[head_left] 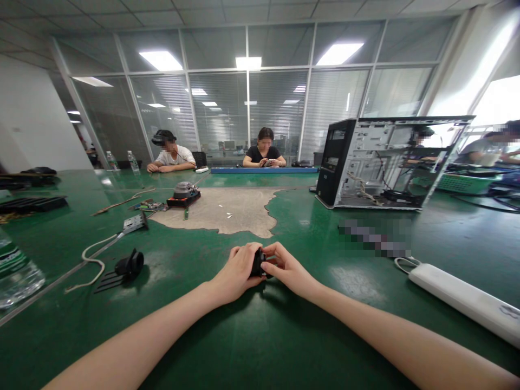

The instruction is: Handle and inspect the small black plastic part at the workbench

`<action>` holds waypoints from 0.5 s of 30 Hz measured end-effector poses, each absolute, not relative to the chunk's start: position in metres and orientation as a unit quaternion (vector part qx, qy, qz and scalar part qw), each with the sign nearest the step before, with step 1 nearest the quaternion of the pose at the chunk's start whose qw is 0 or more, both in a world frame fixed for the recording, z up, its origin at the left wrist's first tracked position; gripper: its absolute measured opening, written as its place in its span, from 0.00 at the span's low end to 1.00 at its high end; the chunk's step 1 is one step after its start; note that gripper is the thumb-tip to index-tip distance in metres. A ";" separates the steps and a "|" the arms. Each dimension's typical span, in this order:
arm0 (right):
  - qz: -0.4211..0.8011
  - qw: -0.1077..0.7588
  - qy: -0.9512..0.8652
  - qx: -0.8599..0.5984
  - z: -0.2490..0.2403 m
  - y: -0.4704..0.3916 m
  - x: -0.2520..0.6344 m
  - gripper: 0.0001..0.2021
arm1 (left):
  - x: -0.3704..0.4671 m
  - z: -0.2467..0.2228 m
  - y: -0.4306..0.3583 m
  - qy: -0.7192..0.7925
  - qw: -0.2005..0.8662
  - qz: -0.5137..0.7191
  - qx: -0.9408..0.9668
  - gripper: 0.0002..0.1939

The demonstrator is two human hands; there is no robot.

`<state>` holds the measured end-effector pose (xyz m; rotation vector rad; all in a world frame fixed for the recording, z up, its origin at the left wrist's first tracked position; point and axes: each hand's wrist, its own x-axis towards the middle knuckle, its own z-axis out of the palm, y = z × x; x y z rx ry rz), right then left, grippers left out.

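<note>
"where's the small black part (pixel 257 264)?"
"well in from the worktop's (pixel 203 341) far edge, pinched snugly between left hand (pixel 239 266) and right hand (pixel 287 269)."
"and beyond, rightward?"
"an open computer case (pixel 337 162)."

Green tabletop (pixel 182 346), white power strip (pixel 463 298).

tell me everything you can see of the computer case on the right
The computer case stands upright on the green table, its black front panel facing left. The near side is open, showing silvery, metal-looking framework, with pale cable and a black item low inside. A thin black edge runs along the top. Neither the left hand nor the right hand touches it.
</note>
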<state>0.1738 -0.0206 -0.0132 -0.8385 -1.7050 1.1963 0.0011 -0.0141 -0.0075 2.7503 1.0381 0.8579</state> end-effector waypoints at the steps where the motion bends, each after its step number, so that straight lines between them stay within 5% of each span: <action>1: 0.480 0.434 -0.685 -0.334 -0.013 -0.021 0.174 0.12 | 0.001 -0.007 -0.014 0.338 0.039 0.280 0.898 0.28; 15: 0.461 0.435 -0.684 -0.361 -0.010 -0.022 0.172 0.12 | 0.001 -0.008 -0.014 0.347 0.026 0.271 0.898 0.30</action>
